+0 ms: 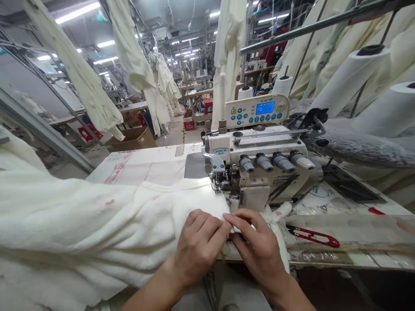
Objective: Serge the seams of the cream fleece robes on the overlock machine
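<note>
A large piece of cream fleece fabric (pixel 84 224) lies across the sewing table in front of me and reaches up to the presser foot (pixel 218 183) of a white overlock machine (pixel 259 166). My left hand (pixel 197 248) rests on the fabric's right edge with its fingers curled and pressed against the cloth. My right hand (pixel 256 246) meets it from the right, fingertips pinching the same fabric edge just in front of the machine.
Red thread snips (pixel 313 236) lie on the table right of my hands. A control panel (pixel 257 111) with a blue screen stands behind the machine. White rolls (pixel 353 75) stand at the right; cream garments (pixel 81 82) hang overhead.
</note>
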Action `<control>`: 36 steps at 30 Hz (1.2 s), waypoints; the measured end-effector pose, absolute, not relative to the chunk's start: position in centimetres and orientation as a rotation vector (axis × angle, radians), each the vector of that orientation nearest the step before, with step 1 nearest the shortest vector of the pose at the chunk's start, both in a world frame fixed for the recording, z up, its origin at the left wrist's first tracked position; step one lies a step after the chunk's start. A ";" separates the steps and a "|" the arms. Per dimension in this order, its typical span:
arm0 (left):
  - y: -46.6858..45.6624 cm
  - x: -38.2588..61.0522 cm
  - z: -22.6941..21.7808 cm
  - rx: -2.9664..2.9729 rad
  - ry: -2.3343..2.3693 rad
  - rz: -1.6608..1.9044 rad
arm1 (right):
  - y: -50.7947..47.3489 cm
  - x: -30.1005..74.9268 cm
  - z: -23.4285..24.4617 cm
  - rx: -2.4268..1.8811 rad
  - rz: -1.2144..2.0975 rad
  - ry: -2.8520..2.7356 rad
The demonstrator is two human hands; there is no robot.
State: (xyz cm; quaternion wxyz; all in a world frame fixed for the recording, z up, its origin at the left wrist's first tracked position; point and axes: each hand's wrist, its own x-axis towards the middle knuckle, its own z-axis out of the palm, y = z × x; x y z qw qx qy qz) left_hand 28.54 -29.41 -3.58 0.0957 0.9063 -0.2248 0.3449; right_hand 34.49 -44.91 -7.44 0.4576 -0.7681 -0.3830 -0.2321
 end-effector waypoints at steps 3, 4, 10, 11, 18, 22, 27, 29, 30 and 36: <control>-28.9 29.4 -2.2 2.566 -0.511 0.844 | -44.5 35.3 -7.2 -1.911 -0.738 -1.029; -28.5 30.0 -1.7 2.556 -0.381 0.782 | -44.4 35.3 -7.0 -1.917 -0.757 -1.045; -25.5 35.6 -0.4 2.774 0.117 0.424 | -44.6 35.2 -7.0 -1.918 -0.833 -1.074; -25.2 36.2 -0.6 2.779 0.125 0.391 | -44.6 35.2 -7.1 -1.921 -0.832 -1.080; -24.1 38.1 -1.4 2.770 0.128 0.448 | -44.0 36.7 -6.4 -1.941 -0.866 -1.083; -23.2 39.5 -1.3 2.768 0.123 0.474 | -43.3 38.1 -6.0 -1.977 -0.904 -1.071; -22.1 41.8 -1.5 2.751 0.153 0.505 | -42.8 39.1 -5.6 -2.062 -0.822 -0.992; -21.8 42.8 -1.6 2.753 0.180 0.508 | -43.0 38.6 -5.5 -2.082 -0.836 -0.947; -21.6 43.3 -1.6 2.756 0.194 0.503 | -43.2 38.1 -5.5 -2.080 -0.844 -0.935; -20.5 46.5 -1.2 2.777 0.299 0.413 | -44.3 35.3 -6.3 -2.018 -0.762 -0.961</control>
